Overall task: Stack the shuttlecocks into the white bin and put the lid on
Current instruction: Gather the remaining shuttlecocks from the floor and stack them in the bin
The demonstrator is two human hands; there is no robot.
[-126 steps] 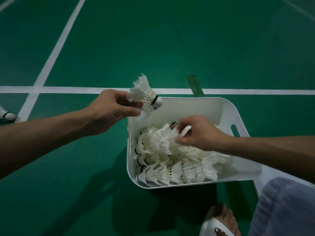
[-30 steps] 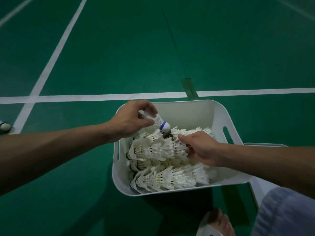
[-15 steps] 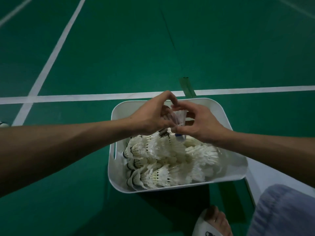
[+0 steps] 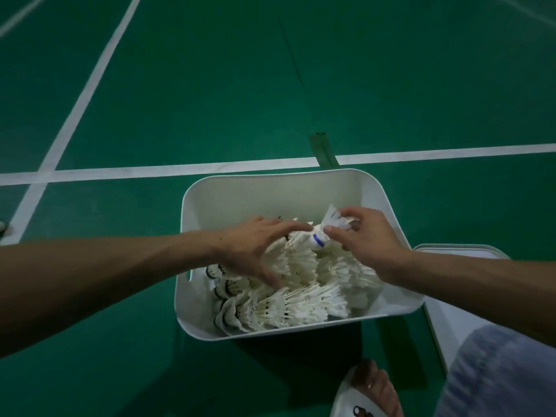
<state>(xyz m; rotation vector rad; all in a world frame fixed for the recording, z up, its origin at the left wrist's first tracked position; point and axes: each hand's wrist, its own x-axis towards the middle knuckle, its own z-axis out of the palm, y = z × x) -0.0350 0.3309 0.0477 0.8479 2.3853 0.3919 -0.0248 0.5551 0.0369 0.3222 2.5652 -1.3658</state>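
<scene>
The white bin stands on the green court floor, with rows of nested white shuttlecocks lying inside. My right hand pinches one shuttlecock with a blue band over the bin's far right, its cork pointing down-left at the end of a row. My left hand reaches in from the left with fingers spread, resting flat on the rows, fingertips near that shuttlecock's cork. The white lid lies flat on the floor just right of the bin, partly hidden by my right arm.
White court lines cross the green floor beyond the bin. A loose shuttlecock sits at the far left edge. My foot in a white sandal and my grey-clothed knee are at the lower right.
The blue-banded shuttlecock has passed from my left hand to my right. My left hand has let go and spread flat over the rows; my right hand moved right with the shuttlecock.
</scene>
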